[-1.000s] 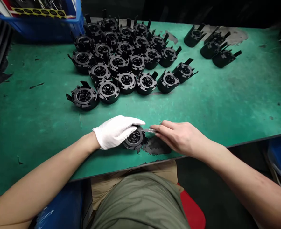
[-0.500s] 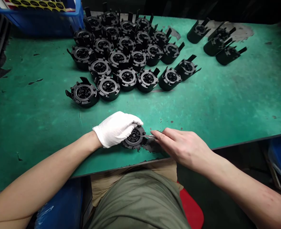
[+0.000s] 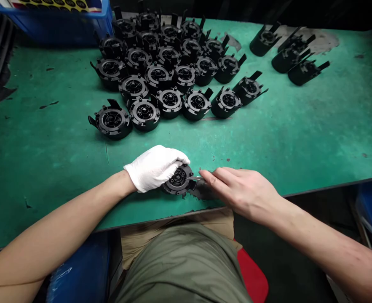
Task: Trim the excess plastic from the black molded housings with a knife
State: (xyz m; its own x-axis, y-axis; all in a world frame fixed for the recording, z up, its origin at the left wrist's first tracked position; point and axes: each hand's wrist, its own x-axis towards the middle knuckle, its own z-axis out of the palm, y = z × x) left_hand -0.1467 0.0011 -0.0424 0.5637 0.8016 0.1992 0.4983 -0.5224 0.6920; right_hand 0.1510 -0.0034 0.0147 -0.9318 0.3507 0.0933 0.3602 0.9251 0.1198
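My left hand (image 3: 158,168), in a white glove, is closed around the upper left side of a round black plastic housing (image 3: 178,180) near the table's front edge. Rings and small holes show on the housing's top face. My bare right hand (image 3: 241,189) is closed on a thin metal tool (image 3: 194,178) that looks like tweezers. Its tip reaches over the right part of the housing's face; whether it touches there I cannot tell. The fingers hide the tool's rear end.
Several similar black housings (image 3: 144,111) stand grouped on the green table (image 3: 299,130), some with upright tabs. A few more housings (image 3: 305,72) stand at the back right. A blue bin (image 3: 62,27) holding printed packaging sits at the back left. Below the table edge is a red seat (image 3: 252,273).
The metal tool's tip has tilted slightly over the housing. Both hands keep their grip in nearly the same place, and the whole view has shifted a little.
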